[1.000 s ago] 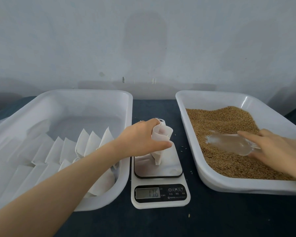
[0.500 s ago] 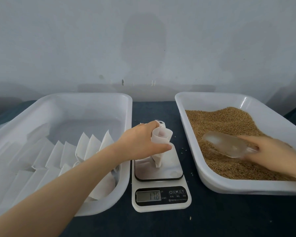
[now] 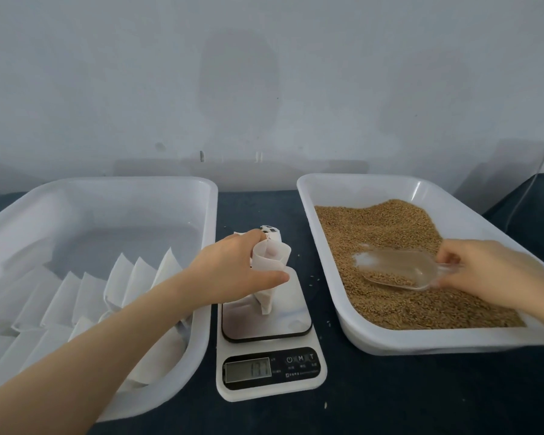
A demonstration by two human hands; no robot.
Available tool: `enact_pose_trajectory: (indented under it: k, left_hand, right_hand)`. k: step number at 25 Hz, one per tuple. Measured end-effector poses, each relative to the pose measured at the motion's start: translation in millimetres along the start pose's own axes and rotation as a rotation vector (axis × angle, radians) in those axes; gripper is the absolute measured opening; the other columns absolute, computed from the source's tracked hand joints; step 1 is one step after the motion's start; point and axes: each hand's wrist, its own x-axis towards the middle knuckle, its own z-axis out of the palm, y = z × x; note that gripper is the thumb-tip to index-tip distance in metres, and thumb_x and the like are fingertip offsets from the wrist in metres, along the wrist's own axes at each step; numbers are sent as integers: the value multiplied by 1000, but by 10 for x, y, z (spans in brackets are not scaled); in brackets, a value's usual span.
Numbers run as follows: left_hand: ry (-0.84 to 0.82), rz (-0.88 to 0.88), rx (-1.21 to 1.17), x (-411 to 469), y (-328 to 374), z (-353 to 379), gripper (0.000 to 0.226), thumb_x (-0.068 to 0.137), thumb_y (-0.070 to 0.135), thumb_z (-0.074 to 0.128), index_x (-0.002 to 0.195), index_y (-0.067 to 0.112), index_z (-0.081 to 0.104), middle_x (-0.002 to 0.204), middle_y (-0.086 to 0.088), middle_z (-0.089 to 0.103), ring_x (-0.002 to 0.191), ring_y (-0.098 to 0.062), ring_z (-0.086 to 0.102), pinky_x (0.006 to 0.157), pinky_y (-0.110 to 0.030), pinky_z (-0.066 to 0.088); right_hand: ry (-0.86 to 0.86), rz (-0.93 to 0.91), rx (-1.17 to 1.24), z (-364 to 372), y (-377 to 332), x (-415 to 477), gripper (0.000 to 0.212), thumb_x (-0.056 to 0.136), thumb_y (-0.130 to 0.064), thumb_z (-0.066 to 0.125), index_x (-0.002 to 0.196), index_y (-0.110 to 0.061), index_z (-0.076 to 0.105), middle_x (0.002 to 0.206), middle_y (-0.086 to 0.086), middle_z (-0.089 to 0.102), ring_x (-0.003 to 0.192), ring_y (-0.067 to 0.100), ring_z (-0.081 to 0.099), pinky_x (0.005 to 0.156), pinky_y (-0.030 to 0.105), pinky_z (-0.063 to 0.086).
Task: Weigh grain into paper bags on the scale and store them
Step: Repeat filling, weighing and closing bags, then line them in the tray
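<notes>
**Bag held open on the scale, scoop in the grain**

Head view: at frame centre, the left hand [image 3: 236, 271] grips a white paper bag [image 3: 270, 271], holding its mouth open while its base stands on the platform of the scale [image 3: 267, 346]. The display is lit, its digits blurred. At right, the right hand [image 3: 484, 271] grasps the handle of a clear scoop [image 3: 399, 271], partly loaded and lying in the grain [image 3: 390, 243] inside the right tray [image 3: 421, 340]. The left tray [image 3: 113, 189] holds rows of folded paper bags [image 3: 107, 293].
</notes>
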Motion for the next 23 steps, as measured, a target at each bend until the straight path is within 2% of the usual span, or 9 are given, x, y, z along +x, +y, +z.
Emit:
enact_pose_trajectory:
  k: [2,5,9,12,15,18,20,23]
  left_hand:
    - [0,-4,3,-1,0,-2,47,73,65,60,109,40,46,104,15,59,89,-6,57,76,-28,47]
    - [0,-4,-5,-5,7,-4,48,73,65,61,110,38,47,103,14,59,89,-7,57,74,-27,47]
    - [7,4,14,-14,26,-11,47,74,63,61,111,36,47,100,15,58,86,-7,56,68,-24,43]
    - [13,6,24,-18,36,-19,48,75,62,62,112,35,47,99,15,56,85,-6,54,66,-23,41]
    - [6,-1,23,-22,34,-19,55,76,63,61,119,33,46,102,13,55,87,-9,54,67,-24,40]
    - [0,-1,35,-14,27,-14,60,77,64,60,125,31,45,103,13,52,88,-9,52,63,-19,37]
    - [4,4,34,-8,20,-10,61,76,64,60,126,32,44,101,14,51,86,-9,51,60,-17,34]
    - [2,-1,12,4,5,1,63,75,64,60,127,33,43,105,11,54,87,-11,52,65,-23,37]
  right_hand:
    - [-17,3,-5,-33,1,12,23,69,-52,73,75,-37,58,78,-14,62,68,7,59,56,26,47]
    - [-40,27,23,-61,77,19,21,65,-54,75,72,-41,60,82,-22,59,74,1,57,57,26,43]
    - [-64,51,170,-28,169,17,21,58,-49,81,67,-40,65,80,-21,65,79,1,58,70,33,47]
    - [-60,66,237,-19,165,-34,22,51,-54,78,67,-45,66,74,-22,67,80,-1,58,64,25,43]
    - [-41,74,322,-64,153,-122,27,46,-60,72,72,-53,65,83,-39,61,79,-1,59,62,20,39]
    - [17,68,345,-201,108,-171,31,42,-64,69,72,-58,64,77,-35,63,73,2,60,60,23,40]
    - [36,40,338,-354,21,-176,32,42,-66,65,73,-64,61,78,-38,62,69,4,60,60,24,41]
    - [55,-37,344,-608,-203,-153,34,47,-63,67,78,-71,56,82,-51,54,78,-4,56,75,28,41]
